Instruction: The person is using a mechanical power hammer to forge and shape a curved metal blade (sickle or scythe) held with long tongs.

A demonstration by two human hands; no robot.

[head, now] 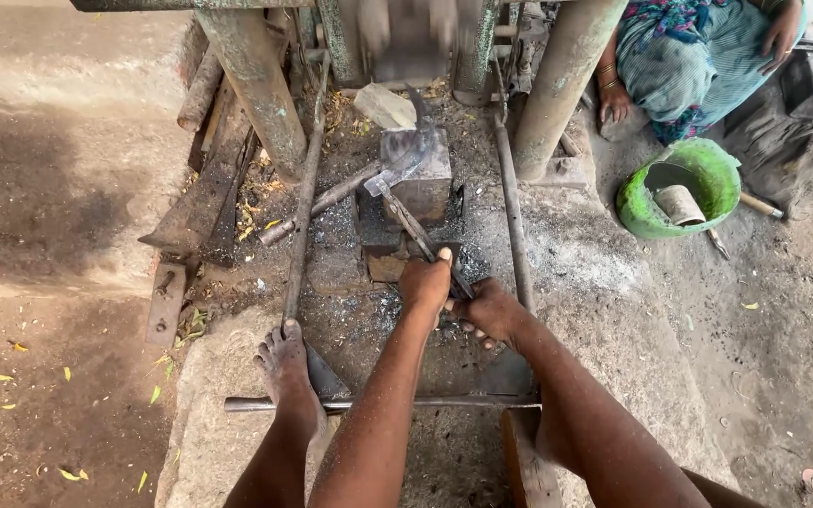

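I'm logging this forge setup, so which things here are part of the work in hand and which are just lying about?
In use: left hand and right hand gripping tongs, curved blade, anvil block.

Lying about: green basin, loose iron rod, fallen leaves.

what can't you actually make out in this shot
Head view only:
- Hammer head above the anvil block: motion-blurred, shape unclear.
- Tong handles: their ends are hidden inside the left hand and right hand.
- Right foot: covered by the right forearm.
- Seated person: cut off by the top edge.
- Green basin: contents too small to identify.
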